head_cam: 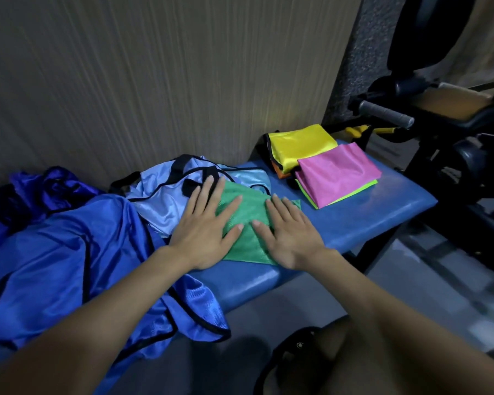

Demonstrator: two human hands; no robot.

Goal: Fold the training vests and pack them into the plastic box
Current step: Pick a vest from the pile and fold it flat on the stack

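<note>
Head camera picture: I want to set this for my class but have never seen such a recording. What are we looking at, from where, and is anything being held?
No machine here: a person wears one camera on the head, looking down at their own bare hands. The left hand and right hand press flat on a folded green vest on a blue padded bench; nothing is held. Left lie unfolded blue vests and a light blue vest. Behind, folded: a yellow vest and a pink vest. No plastic box shows.
</note>
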